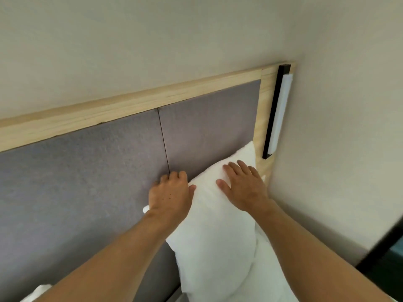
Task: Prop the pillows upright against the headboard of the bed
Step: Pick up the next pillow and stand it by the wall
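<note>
A white pillow (pixel 214 232) stands upright against the grey padded headboard (pixel 91 171), at its right end near the wooden frame. My left hand (pixel 171 192) grips the pillow's upper left edge, with the fingers curled behind it against the headboard. My right hand (pixel 244 184) lies flat, fingers spread, on the pillow's upper front face. A corner of a second white pillow (pixel 38 292) shows at the bottom left, mostly hidden by my left forearm.
The headboard has a light wooden frame (pixel 130 105) along its top and right side. A slim black-and-white wall light (pixel 277 114) is fixed on the right post. A beige side wall (pixel 338 149) closes the corner on the right, with dark furniture (pixel 386 251) below it.
</note>
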